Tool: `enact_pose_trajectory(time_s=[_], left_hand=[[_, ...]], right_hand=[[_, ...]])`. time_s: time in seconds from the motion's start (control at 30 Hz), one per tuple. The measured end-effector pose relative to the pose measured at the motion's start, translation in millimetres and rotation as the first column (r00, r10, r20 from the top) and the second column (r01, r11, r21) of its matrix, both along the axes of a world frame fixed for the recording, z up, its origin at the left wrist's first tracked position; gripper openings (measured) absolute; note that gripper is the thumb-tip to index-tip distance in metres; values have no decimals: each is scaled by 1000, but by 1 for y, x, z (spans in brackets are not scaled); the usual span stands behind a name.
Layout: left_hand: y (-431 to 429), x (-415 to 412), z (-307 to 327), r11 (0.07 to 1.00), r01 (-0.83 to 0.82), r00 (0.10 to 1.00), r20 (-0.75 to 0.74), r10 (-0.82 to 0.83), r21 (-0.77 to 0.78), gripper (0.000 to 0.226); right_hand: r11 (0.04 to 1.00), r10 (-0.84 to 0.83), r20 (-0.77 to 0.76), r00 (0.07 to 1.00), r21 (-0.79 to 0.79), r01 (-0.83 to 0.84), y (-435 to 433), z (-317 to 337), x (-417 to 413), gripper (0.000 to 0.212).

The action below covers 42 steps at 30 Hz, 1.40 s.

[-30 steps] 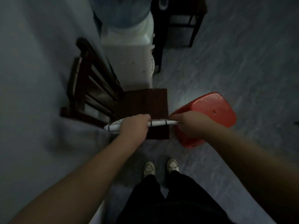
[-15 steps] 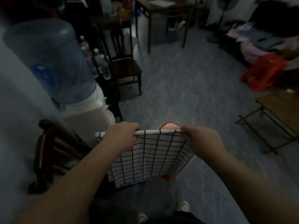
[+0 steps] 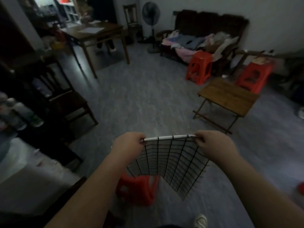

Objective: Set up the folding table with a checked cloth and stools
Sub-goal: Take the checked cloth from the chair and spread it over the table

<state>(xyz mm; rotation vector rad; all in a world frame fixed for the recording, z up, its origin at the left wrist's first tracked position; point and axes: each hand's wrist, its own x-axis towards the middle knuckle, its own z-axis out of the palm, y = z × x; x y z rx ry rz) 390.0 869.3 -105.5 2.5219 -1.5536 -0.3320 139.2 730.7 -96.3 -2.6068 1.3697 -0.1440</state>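
Wide view of a dim room, grey floor [image 3: 139, 102] running out ahead, and over on the right the folding table [image 3: 228, 96] stands unfolded on its crossed legs, wooden top bare, so by the look of it the opening-up step is done and the covering is not. Beyond it, two red stools [image 3: 199, 67] sit against the cluttered sofa [image 3: 202, 41], one just behind the table's far corner and one further left, neither drawn up to the table yet. A third red stool [image 3: 138, 190] is right down here below the hands, partly hidden behind the cloth, well apart from the table. So what's left, I'd say: carry the cloth across, spread it, then bring the stools in. Now the checked cloth [image 3: 171, 162] itself, white with dark grid lines, hangs in the air in front of the person, top edge pulled taut and level, lower part drooping unevenly. Both arms reach forward at about the same height. The left hand [image 3: 128, 147] is closed over the cloth's left top corner, the right hand [image 3: 213, 145] pinches the right top corner, knuckles up, fingers curled tight around the hem.
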Motion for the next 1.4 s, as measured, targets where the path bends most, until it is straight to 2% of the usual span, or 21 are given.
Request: enact_pose_trajectory(time_s=[0.3,0.47,0.6,0.83,1.1,1.2,1.27,1.33,1.4], left_hand=[[-208,-120,11,983,177,984,-21,-176,47,16],[-288,-150,11,977,199,980,-31,-197,78,19],[-327,-147,4,980,187,982,-28,-186,64,18],[-410,-113,-9,984,177,984,22,-177,1,21],[-542,12,-10,977,204,979,20,-203,-64,15],[-591,53,-10,958,241,970,43,-237,-155,14],[-620,72,-8,942,258,966,29,-257,-214,22],[-648,84,-4,927,293,955,30,-294,-232,45],[-675,90,0,908,329,943,38,-331,-259,58]], right_hand=[[979,-198,34,980,65,195,-155,0,-138,19],[972,-216,9,976,98,214,-224,-5,-174,18],[971,-218,23,976,103,215,-259,-11,-169,18],[963,-260,79,962,-44,264,-335,-27,-126,20],[957,-262,120,958,-98,274,-454,-28,-9,18],[951,-269,183,946,-102,291,-500,-21,38,17],[953,-255,200,946,-114,280,-530,-16,64,16],[956,-242,186,952,-123,267,-557,-13,87,16],[957,-230,191,954,-135,257,-585,-10,108,17]])
